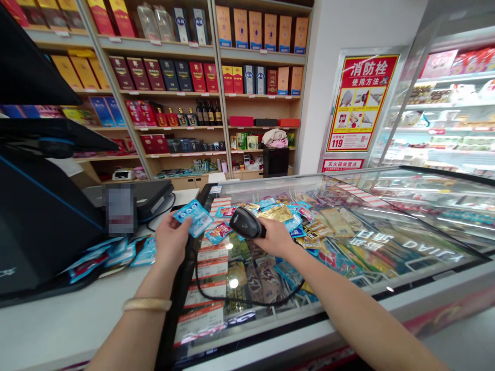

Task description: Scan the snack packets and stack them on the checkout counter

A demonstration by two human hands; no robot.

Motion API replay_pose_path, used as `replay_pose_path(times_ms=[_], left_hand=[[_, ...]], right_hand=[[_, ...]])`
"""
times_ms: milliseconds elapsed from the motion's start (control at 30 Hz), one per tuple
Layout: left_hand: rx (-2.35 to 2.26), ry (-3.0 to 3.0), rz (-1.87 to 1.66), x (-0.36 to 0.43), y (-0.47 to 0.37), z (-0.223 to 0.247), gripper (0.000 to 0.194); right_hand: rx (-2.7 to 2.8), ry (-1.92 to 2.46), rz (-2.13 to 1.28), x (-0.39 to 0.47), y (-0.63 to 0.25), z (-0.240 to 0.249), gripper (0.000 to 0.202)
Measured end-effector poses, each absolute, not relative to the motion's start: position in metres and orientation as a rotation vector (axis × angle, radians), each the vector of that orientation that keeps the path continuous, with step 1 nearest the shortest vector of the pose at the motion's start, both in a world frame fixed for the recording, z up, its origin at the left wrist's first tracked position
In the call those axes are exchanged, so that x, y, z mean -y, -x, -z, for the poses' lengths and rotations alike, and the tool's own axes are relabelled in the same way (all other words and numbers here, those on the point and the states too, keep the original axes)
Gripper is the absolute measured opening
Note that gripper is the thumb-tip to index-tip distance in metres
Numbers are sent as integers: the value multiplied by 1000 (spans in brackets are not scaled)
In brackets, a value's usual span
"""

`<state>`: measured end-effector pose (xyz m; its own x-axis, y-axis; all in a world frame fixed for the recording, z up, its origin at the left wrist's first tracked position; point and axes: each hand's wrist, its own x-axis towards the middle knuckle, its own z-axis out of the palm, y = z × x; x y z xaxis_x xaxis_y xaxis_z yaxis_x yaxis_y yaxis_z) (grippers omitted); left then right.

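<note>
My left hand [172, 238] pinches a light-blue snack packet [194, 217] by its edge, over the near left corner of the glass-topped freezer. In my right hand [276, 237] is a black barcode scanner [244, 222], its head pointing left toward the packet. The scanner's cable [247, 301] loops across the glass below. Beyond the scanner lies a pile of small blue, gold and red packets [280, 212] on the freezer top. More blue packets [116, 255] lie on the white counter, left of my left wrist.
A dark checkout terminal [46, 206] stands at the left, with a small blurred screen [120, 210] beside it. The chest freezer [386, 288] stretches right, holding packaged goods under glass. Shelves of boxed bottles [170, 76] line the back wall; a lit display fridge [452, 111] stands at right.
</note>
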<state>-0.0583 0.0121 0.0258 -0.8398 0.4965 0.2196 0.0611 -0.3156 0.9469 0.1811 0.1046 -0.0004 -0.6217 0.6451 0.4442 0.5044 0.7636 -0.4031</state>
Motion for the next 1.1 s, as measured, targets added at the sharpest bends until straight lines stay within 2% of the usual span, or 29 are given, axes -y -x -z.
replay_pose_path(times_ms=[167,267,367,467,533,700,833,933,1100], left_hand=[[-2295,-754,-2177,27,109,-53,30],[-2793,-863,-1892,54,139,-60,20],[-3018,-1145,-1586,71,156,-51,13],[-3003,-1579,-1395,77,160,-33,7],[-2965,-1736,-1279,77,158,-22,12],[-2917,-1682,-1294,75,151,-14,9],[-2911,-1792,-1197,63,139,-20,23],[-2738,-1920,-1105,38,119,-20,31],[-2394,-2059,-820,-14,65,-12,32]], right_hand=[[2341,878,-340,-106,-182,2,25],[2344,870,-332,-106,-182,3,26],[2352,863,-326,-106,-182,4,26],[2348,859,-330,-106,-182,4,27],[2341,852,-330,-105,-182,4,27],[2347,851,-319,-103,-183,4,25],[2334,848,-320,-103,-182,4,25],[2328,838,-327,-104,-183,4,25],[2337,830,-328,-104,-183,5,25]])
